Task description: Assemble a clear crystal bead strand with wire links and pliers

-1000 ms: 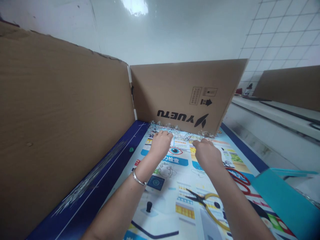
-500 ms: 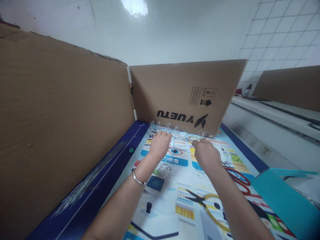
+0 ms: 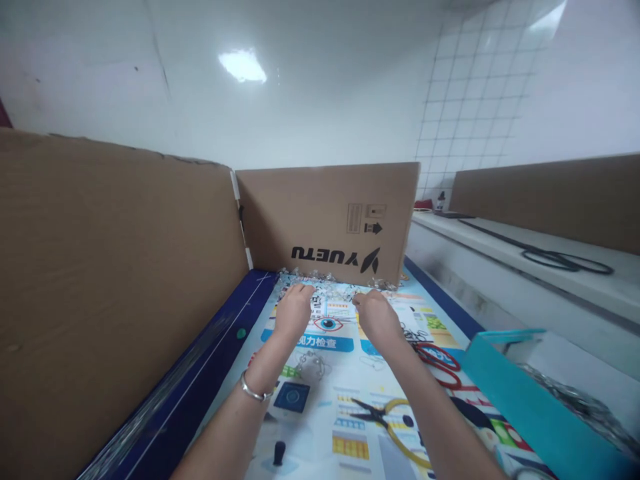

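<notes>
My left hand [image 3: 295, 310], with a silver bangle on its wrist, is above the printed table cover [image 3: 350, 373], its fingers pinched together. To its right my right hand [image 3: 379, 317] is also closed in a pinch. Whatever the fingers hold is too small or hidden to make out. Just beyond both hands, small clear glassy pieces [image 3: 320, 275] are scattered along the foot of the cardboard. A small clear beaded cluster with thin wire [image 3: 310, 365] lies nearer me, between my forearms. Pliers [image 3: 373, 413] with black jaws and yellow handles lie partly behind my right forearm.
Cardboard panels stand at the left [image 3: 115, 267] and the back [image 3: 320, 220]. Red-handled scissors [image 3: 443, 357] lie right of my right forearm. A teal box [image 3: 530, 400] there holds silvery strands. Thin wires [image 3: 165, 407] lie along the left edge. A white ledge [image 3: 520, 243] carries a black cable.
The view has shifted, bringing more of the teal box and ledge into sight. Both hands stay pinched over the same area, with little visible movement against the table.
</notes>
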Action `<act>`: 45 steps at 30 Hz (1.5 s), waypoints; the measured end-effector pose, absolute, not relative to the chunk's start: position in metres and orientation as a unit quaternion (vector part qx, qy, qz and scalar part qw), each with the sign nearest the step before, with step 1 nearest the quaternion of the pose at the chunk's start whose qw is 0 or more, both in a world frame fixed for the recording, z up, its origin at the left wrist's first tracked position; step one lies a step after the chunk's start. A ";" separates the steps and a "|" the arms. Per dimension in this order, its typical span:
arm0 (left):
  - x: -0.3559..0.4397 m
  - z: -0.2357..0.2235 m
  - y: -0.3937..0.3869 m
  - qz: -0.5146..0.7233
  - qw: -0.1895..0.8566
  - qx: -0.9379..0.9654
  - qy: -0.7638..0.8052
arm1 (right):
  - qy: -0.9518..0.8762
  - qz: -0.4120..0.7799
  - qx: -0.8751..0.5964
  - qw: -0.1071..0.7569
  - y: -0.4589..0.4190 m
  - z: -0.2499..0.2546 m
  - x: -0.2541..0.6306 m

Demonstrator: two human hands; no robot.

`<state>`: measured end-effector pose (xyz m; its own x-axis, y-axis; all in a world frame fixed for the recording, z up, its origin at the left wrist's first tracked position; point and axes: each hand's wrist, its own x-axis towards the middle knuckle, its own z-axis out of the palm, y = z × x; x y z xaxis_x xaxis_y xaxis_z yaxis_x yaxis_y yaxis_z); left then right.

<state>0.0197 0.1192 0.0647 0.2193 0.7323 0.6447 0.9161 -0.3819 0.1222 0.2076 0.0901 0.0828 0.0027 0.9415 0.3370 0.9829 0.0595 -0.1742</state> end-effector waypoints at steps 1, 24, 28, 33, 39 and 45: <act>0.020 0.065 0.119 -0.327 0.145 -0.766 -0.533 | -0.704 -0.051 -0.680 0.198 0.090 0.083 0.208; 0.023 0.059 0.118 -0.418 0.093 -0.748 -0.508 | -0.707 0.001 -0.634 0.314 0.089 0.083 0.212; 0.023 0.058 0.119 -0.408 0.086 -0.751 -0.511 | -0.709 0.003 -0.635 0.308 0.093 0.079 0.214; 0.023 0.056 0.121 -0.396 0.080 -0.756 -0.516 | -0.712 0.007 -0.636 0.298 0.096 0.077 0.217; 0.024 0.057 0.119 -0.388 0.073 -0.752 -0.528 | -0.709 0.010 -0.640 0.295 0.094 0.077 0.217; 0.025 0.059 0.118 -0.389 0.062 -0.750 -0.531 | -0.705 0.014 -0.642 0.301 0.092 0.077 0.216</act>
<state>0.0245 0.1179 0.0591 0.1331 0.7483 0.6498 0.8445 -0.4288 0.3208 0.2162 0.0924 0.0769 0.0044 0.9134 0.4070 0.8968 0.1764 -0.4057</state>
